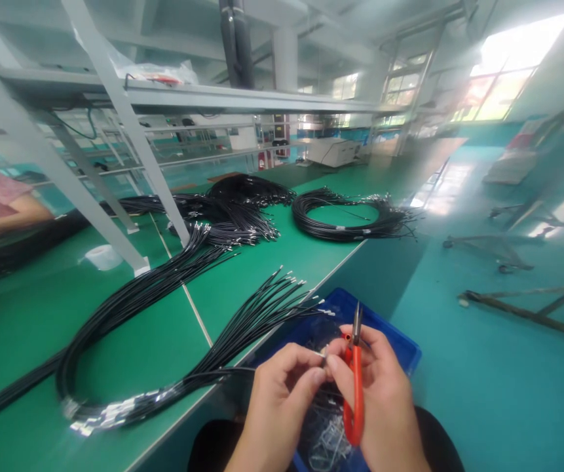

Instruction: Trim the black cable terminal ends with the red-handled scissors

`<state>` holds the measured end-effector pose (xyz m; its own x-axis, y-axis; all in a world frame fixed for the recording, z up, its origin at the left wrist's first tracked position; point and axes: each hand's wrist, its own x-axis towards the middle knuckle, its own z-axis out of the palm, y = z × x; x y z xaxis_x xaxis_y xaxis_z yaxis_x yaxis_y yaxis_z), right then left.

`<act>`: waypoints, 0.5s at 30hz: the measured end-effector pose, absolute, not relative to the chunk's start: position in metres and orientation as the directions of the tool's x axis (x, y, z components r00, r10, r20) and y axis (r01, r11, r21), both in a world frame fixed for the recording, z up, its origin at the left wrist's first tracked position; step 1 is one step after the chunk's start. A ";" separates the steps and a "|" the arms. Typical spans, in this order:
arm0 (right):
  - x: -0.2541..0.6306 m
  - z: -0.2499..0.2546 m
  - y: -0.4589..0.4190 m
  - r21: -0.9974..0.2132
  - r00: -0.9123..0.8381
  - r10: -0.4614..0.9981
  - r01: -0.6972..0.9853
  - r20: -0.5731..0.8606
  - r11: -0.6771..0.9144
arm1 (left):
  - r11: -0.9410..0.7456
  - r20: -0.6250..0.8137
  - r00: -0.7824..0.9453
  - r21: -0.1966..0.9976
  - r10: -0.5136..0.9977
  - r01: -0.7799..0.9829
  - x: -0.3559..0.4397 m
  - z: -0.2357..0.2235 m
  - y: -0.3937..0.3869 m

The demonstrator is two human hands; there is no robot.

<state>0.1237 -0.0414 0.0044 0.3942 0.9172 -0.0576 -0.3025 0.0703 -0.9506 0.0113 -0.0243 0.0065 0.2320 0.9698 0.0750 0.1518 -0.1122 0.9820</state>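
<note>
My left hand is closed, thumb and forefinger pinching the end of a black cable that comes off the near bundle. Red-handled needle-nose pliers rest in my right hand, jaws pointing up. The thumb and forefinger of that hand meet the left fingertips at the cable end, and the small part between them is mostly hidden. Left of my hands, the black cable bundle curves over the green table, bound with clear wrap, its pale-tipped ends fanned out.
Below my hands stands a blue bin holding clear scraps. Coiled black cables and more bundles lie farther along the green table. A white shelf frame rises at the left, near a white roll. Another person is at far left.
</note>
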 end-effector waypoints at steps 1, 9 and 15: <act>0.123 0.003 -0.041 -0.962 0.402 0.915 -0.263 -0.038 0.075 | -0.094 0.062 0.225 0.986 0.972 0.137 0.012 0.006 -0.024; 0.124 -0.019 -0.038 -0.991 0.453 0.881 0.047 0.136 0.129 | -0.048 0.036 0.174 0.997 0.984 0.064 0.013 -0.001 -0.025; 0.135 -0.026 -0.044 -0.998 0.431 0.901 -0.005 0.054 0.063 | 0.028 -0.019 0.104 0.996 0.994 -0.083 0.008 -0.002 -0.019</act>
<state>0.1355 -0.0441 -0.0255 0.4307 0.9008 0.0542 -0.0054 0.0627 -0.9980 0.0082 -0.0191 -0.0016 0.1037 0.9944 -0.0194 -0.0835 0.0282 0.9961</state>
